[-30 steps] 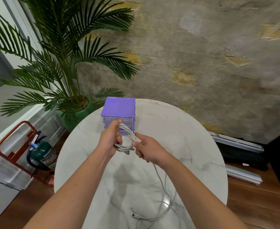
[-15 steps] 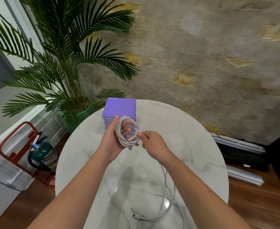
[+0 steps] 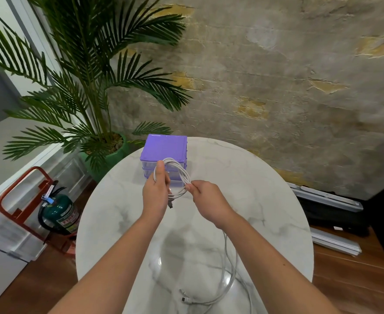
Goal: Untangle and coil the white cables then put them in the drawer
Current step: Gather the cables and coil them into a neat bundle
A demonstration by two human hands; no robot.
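Now the left hand [image 3: 155, 196] holds a coiled white cable [image 3: 177, 175] in a closed grip just before the purple drawer unit [image 3: 163, 147] — right hand [image 3: 209, 200] pinches its strand; loose cable [image 3: 228, 275] trails on the marble desk [image 3: 265, 200].

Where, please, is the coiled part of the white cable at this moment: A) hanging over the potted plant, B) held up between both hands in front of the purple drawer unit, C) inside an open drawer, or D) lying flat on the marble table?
B: the left hand grips the white coil while the right hand pinches its side, in front of the purple drawer unit.
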